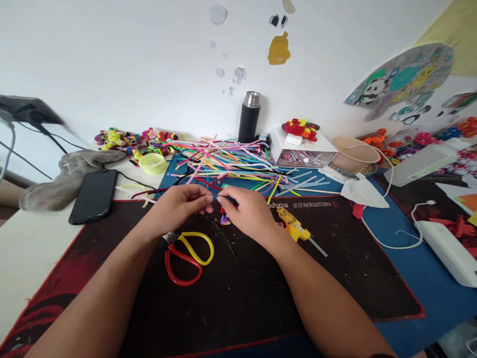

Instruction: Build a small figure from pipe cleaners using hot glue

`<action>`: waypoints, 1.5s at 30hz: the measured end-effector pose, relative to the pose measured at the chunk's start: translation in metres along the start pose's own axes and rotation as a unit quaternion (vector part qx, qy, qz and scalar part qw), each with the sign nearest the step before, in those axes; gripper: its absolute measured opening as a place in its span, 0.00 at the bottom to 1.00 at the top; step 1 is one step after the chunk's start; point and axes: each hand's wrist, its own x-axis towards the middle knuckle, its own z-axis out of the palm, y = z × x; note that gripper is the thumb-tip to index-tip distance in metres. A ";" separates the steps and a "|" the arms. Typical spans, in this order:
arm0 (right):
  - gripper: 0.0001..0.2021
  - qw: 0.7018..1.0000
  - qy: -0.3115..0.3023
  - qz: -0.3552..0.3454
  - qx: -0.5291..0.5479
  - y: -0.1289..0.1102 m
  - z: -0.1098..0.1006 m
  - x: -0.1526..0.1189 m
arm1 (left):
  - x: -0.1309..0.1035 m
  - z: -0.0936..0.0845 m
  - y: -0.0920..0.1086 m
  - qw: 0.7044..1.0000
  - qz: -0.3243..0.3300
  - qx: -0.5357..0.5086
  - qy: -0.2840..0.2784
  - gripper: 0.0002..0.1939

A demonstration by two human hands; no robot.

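My left hand (187, 206) and my right hand (244, 211) meet above the black mat, fingertips pinched close together. Between them shows a tiny bit of a thin blue pipe cleaner (215, 199); the fingers hide most of it. Below my left hand lie scissors (190, 256) with one red and one yellow handle loop, their blades partly covered by that hand. A small purple and red piece (224, 218) rests on the mat just under the fingertips. To the right of my right hand is a yellow glue gun (294, 226) with a glue stick poking out.
Behind my hands spreads a pile of colourful pipe cleaners (227, 159). A black thermos (249, 119) and a white drawer box (303, 149) stand by the wall. At left are a phone (93, 196) and a yellow-green tape roll (152, 163); a white power strip (447, 253) lies at right.
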 end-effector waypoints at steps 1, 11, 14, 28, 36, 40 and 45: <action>0.07 1.000 0.002 -0.003 -0.003 0.000 0.000 0.000 | 0.000 0.000 0.000 1.000 0.001 0.000 0.002 0.21; 0.08 1.000 0.009 0.001 -0.024 0.001 0.001 -0.001 | 0.000 -0.002 -0.001 1.000 0.007 0.016 0.009 0.22; 0.08 1.000 0.007 0.003 -0.023 -0.001 0.001 -0.001 | -0.001 -0.001 0.000 1.000 0.006 0.014 0.005 0.22; 0.09 0.998 0.010 0.019 -0.051 -0.002 0.004 -0.001 | 0.000 0.003 -0.001 1.000 0.005 -0.009 0.001 0.19; 0.09 0.998 0.013 0.031 -0.047 -0.004 0.003 -0.001 | 0.001 -0.001 -0.004 0.999 -0.006 -0.044 0.007 0.20; 0.09 0.998 0.011 0.029 -0.048 -0.004 0.003 -0.001 | 0.002 -0.004 -0.005 0.999 -0.009 -0.048 -0.001 0.21; 0.10 0.998 0.023 0.026 -0.061 -0.002 0.004 -0.001 | 0.002 -0.005 -0.005 0.999 -0.008 -0.044 0.002 0.21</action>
